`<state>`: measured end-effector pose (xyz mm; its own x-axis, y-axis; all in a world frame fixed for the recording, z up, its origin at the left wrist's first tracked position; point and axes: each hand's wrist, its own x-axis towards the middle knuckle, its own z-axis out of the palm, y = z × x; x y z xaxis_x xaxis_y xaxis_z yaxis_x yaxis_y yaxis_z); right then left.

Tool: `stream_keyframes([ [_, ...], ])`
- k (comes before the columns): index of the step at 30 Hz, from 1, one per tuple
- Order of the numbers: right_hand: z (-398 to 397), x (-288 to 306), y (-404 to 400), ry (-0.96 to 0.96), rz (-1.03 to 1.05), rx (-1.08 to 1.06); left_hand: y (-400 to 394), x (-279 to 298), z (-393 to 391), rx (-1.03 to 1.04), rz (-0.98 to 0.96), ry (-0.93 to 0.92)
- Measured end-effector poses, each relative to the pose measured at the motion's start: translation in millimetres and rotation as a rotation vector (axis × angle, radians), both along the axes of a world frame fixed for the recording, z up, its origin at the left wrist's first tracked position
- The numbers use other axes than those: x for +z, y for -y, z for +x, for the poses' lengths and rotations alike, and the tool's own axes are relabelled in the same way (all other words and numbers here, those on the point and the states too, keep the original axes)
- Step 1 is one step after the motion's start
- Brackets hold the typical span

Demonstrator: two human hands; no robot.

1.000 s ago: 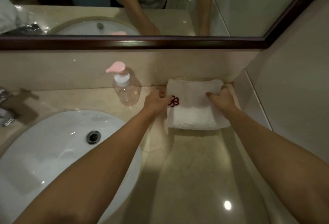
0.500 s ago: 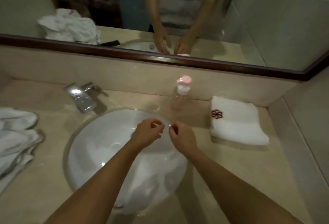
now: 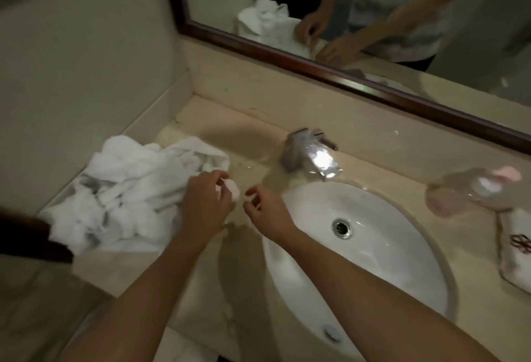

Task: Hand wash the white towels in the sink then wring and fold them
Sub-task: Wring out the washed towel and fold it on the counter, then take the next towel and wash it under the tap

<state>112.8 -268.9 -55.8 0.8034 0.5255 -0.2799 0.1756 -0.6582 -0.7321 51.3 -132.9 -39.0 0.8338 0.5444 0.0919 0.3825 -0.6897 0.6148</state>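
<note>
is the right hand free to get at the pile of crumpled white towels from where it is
Probably yes: the right hand is empty, just right of the crumpled towels, with bare countertop between. The left hand already pinches the pile's near edge and partly crowds that side.

Faucet, soap bottle, mirror

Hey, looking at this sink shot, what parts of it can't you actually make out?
- Soap bottle, head view: motion blur smears it.
- Folded towel: cut off by the right edge.
- Left hand on the towel pile: how much cloth it grips is hidden by its fingers.
- Faucet: glare and blur hide any water flow.
</note>
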Motion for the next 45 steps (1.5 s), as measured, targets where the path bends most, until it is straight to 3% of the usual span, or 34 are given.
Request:
stream_keyframes([
  [3, -0.2, 6.6, -54.7, 0.083, 0.034, 0.12, -43.5, -2.4, -22.8, 0.094, 0.303, -0.037],
  [8, -3.1, 7.3, -108.5, 0.196, -0.191, 0.341, -73.9, -8.6, -45.0, 0.001, 0.352, -0.128],
  [13, -2.8, 15.9, -114.1, 0.224, -0.258, 0.305, -76.1, 1.4, -38.0, -0.02, 0.451, -0.184],
  [15, -0.3, 34.8, -108.7, 0.247, -0.113, 0.238, -78.0, 5.7, -34.4, 0.021, 0.43, -0.133],
  [18, 7.8, 73.8, -98.1, 0.099, 0.24, 0.152, -83.7, 16.1, -29.0, -0.018, 0.409, -0.067],
  [21, 9.8, 100.5, -86.0, 0.061, 0.375, 0.131, -99.1, 27.8, -19.6, -0.083, 0.336, -0.087],
  [24, 10.6, 116.8, -83.2, 0.074, 0.474, 0.102, -110.1, 38.9, -23.1, -0.063, 0.111, -0.065],
  [31, 11.0, 153.8, -115.4, 0.105, 0.565, 0.078, -130.1, 66.9, -41.4, 0.099, 0.125, 0.15],
  [38, 14.9, 177.5, -114.3, 0.027, 0.549, -0.007, -106.2, 141.8, -13.8, 0.224, -0.199, 0.325],
  [42, 25.0, 179.6, -94.8, -0.215, 0.491, 0.169, -83.0, 173.2, -8.2, 0.162, -0.299, 0.433],
  [45, 25.9, 186.7, -87.0, -0.14, 0.427, 0.3, -64.8, 196.1, -0.6, 0.075, -0.237, 0.45],
])
